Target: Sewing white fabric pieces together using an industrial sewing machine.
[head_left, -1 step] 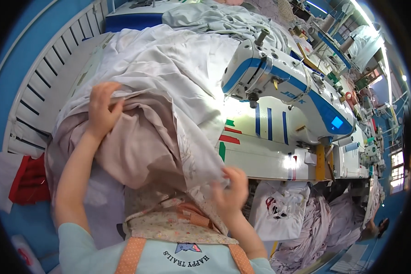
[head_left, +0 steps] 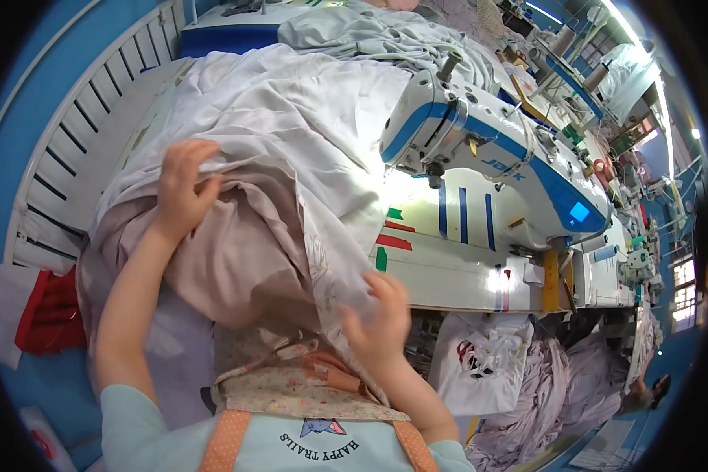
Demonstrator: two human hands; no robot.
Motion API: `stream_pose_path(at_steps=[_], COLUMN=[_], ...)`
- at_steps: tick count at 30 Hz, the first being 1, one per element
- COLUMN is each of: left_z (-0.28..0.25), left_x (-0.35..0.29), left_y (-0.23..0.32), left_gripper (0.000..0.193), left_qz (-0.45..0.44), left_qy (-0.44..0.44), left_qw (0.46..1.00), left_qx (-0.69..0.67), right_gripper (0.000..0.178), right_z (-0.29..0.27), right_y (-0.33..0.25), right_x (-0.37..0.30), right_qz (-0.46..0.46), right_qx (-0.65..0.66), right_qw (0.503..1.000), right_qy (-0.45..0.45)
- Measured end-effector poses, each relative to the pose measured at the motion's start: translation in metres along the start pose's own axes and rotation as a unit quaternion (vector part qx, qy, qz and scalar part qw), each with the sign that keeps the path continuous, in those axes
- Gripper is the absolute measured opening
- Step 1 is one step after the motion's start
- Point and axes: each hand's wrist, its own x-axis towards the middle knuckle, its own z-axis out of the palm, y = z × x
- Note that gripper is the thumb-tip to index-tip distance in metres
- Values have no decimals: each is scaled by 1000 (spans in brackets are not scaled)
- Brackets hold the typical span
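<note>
Much of the desk (head_left: 448, 271) from the centre to the upper left of the head view lies under spread pale cloth (head_left: 252, 102), bounded at the left by a white slatted rail (head_left: 75, 130). Open room runs right of the cloth: a strip of desk marked with coloured tape (head_left: 464, 212), below the white-and-blue sewing machine (head_left: 480, 130). The desk's front edge crosses right of centre, above a white bag (head_left: 480, 377). The pale cloth also hangs toward the bottom centre, with dusty-pink cloth (head_left: 236, 256) bunched beside it.

Left of centre, the left hand (head_left: 187, 189) has its fingers curled over a fold of the pale cloth, thumb close on the other side, holding it. Just below centre, the right hand (head_left: 379, 322), blurred, has thumb and fingers spread wide at the pale cloth's right edge; whether it touches, I cannot tell.
</note>
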Motion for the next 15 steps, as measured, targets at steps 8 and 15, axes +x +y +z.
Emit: stream_pose_path(at_steps=[8, 15], left_z=[42, -11], left_x=[47, 78], left_y=[44, 84], left_gripper=[27, 8], left_qz=[150, 8], left_qy=[-201, -325], left_qw=[963, 913], left_qx=[-99, -246], right_gripper=[48, 36], right_z=[58, -19], right_y=[-25, -13], right_x=[88, 75], right_qz=[17, 16], right_qx=[-98, 14], right_qw=[988, 984], right_qy=[-114, -178])
